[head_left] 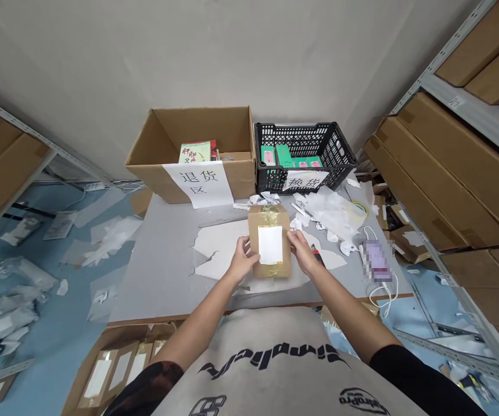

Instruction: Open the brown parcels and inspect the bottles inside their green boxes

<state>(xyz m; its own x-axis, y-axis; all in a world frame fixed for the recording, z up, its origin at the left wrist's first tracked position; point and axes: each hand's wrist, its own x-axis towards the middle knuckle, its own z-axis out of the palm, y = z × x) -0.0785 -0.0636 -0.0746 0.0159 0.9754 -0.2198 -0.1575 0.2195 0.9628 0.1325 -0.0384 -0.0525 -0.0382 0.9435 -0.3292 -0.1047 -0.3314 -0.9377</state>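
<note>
On a grey table (162,271) in a narrow storeroom, a small brown cardboard parcel (270,249) sits at the middle of the front edge, held between two bare hands; amber packing tape (267,216) crosses its far end, and a white rectangular label (270,245) covers the centre of its upper face; whether the parcel touches the tabletop or is lifted slightly, I cannot tell.

The left hand (243,260) grips the near-left side, its fingers curled around the edge; the right hand (301,252) closes on the right side in the same way, so both are partly closed with the parcel between them.

Just beyond the right hand lies a small red-and-black tool (317,255), too small to identify; a torn white paper sheet (214,254) lies beside the left hand; crumpled white paper scraps (329,214) are heaped behind the parcel, with a roll of clear tape (359,209) at their far edge.

Farther right, a pixelated purple object (377,261) trails a white cable (381,289); along the back, an open brown carton (227,130) bears a white paper sign (198,184) reading 退货区, and a black plastic crate (305,138) holding green and pink boxes (275,156) bears a sign (305,180) reading 换货; metal shelves of brown cartons (448,173) line the right.
</note>
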